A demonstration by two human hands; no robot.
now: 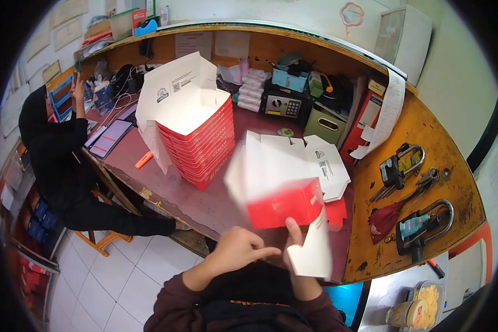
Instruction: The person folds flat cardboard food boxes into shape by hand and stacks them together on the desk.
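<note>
My right hand (294,239) grips a red and white cardboard food box (285,206), its thumb on the red side wall. The box is partly folded, its white flaps spread and blurred by motion. My left hand (240,250) is beside it, apart from the box, with fingers curled, thumb stretched out and nothing visible in it. Flat white box blanks (331,171) with red parts lie on the desk behind the held box. To the left stands a tall stack of nested red boxes (196,146), white inside, the top one's flaps up.
A person in black (58,160) sits at the left, hands raised. Along the back are a small safe (283,105), a green file box (323,126) and a red binder (365,124). Padlocks (425,229) and keys lie at right; an orange marker (144,160) lies near the stack.
</note>
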